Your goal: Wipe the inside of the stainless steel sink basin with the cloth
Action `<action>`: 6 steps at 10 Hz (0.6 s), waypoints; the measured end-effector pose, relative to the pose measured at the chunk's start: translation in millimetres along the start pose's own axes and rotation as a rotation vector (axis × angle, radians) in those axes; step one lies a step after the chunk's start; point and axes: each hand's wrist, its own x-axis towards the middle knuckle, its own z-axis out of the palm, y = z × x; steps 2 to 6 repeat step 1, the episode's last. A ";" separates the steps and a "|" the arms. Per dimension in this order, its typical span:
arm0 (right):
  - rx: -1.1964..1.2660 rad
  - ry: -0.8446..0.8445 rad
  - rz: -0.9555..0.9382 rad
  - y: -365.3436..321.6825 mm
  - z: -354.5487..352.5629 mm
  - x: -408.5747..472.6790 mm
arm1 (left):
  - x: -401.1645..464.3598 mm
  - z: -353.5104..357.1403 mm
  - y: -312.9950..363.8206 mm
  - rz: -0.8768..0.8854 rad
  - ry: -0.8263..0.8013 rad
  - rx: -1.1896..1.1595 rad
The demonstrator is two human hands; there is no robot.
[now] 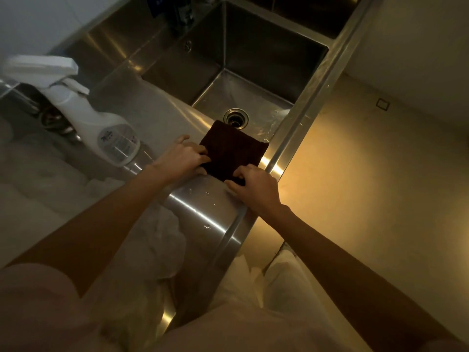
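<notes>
Spray bottle [88, 118]: white, on the steel counter [193, 207] at far left, well apart from the cloth.
Left hand [182, 156]: fingers curled, pinching the cloth's left edge.
Cloth [232, 151]: dark, folded square, lying over the basin's near rim, its far corner covering part of the drain [236, 118].
Right hand [253, 186]: gripping the cloth's near corner.
Sink basin [266, 62]: deep, beyond the cloth.

One cloth [232, 151], one spray bottle [83, 115], two hands, perhaps two basins.
</notes>
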 end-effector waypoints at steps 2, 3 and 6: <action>0.042 0.033 -0.013 -3.4 -6.7 2.2 | -1.5 -1.6 4.6 -0.064 0.003 -0.034; 0.042 0.033 -0.013 -3.4 -6.7 2.2 | -1.5 -1.6 4.6 -0.064 0.003 -0.034; 0.042 0.033 -0.013 -3.4 -6.7 2.2 | -1.5 -1.6 4.6 -0.064 0.003 -0.034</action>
